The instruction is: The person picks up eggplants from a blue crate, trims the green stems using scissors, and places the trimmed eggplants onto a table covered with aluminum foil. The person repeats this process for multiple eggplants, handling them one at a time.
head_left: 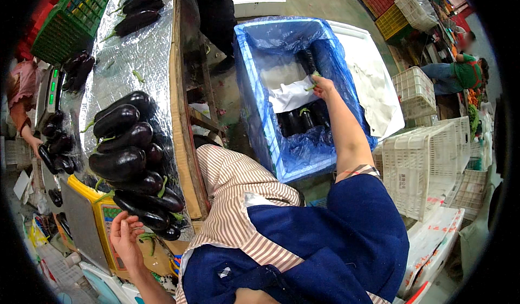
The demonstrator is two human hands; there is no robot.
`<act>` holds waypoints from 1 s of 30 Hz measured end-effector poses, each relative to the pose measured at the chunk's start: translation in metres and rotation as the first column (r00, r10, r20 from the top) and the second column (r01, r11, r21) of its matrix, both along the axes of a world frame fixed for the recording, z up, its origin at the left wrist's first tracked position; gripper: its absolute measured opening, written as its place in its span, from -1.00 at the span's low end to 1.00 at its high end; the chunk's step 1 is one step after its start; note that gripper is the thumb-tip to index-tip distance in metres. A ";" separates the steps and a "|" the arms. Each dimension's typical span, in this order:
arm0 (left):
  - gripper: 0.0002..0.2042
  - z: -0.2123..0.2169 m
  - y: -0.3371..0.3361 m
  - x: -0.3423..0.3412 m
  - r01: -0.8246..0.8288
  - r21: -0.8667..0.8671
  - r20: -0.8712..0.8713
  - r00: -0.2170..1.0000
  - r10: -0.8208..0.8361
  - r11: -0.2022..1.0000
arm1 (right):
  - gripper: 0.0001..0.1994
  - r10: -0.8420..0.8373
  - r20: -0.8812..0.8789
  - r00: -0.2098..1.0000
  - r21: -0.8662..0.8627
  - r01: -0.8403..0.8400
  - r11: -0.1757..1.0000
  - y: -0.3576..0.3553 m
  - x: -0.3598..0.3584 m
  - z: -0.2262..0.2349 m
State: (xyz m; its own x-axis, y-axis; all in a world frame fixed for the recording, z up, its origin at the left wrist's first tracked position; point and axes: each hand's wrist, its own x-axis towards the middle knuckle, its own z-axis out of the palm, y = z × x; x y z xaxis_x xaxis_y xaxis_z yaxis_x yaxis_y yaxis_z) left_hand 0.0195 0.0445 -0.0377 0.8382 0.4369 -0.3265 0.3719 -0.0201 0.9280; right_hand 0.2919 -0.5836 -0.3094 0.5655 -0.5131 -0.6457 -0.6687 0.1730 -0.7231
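Note:
In a box [249,87] lined with blue plastic film, my right hand [325,89] grips an eggplant [307,61] by its green stem end. The eggplant lies along the box's far right inner side. Below it, a white paper sheet [292,95] partly covers a row of other dark eggplants [306,118]. On the left, a pile of glossy eggplants [118,163] rests on a table covered in silvery bubble wrap [116,60]. My left hand [128,238] is beside the pile's near end, its fingers loosely curled and apart, holding nothing.
A wooden edge [187,141] runs along the table. A yellow-rimmed scale [89,225] stands near my left hand. White plastic crates [414,176] are stacked at right, beside a white foam lid [374,76]. Another person's hand [33,144] touches eggplants at far left.

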 end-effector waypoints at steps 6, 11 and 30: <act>-0.77 -0.003 -0.011 0.002 0.040 -0.012 0.014 0.999 -0.039 0.999 | -0.50 0.212 -0.081 0.974 -0.106 -0.220 0.970 0.043 0.019 0.034; -0.77 -0.008 -0.010 -0.004 0.038 0.002 0.006 0.999 -0.038 0.999 | -0.22 0.230 -0.025 0.973 -0.534 -0.208 0.820 0.046 0.057 -0.027; -0.79 0.000 -0.031 -0.005 0.029 0.015 0.013 0.999 -0.029 0.999 | -0.63 -0.032 0.270 0.962 0.779 -0.199 0.595 0.073 -0.014 0.101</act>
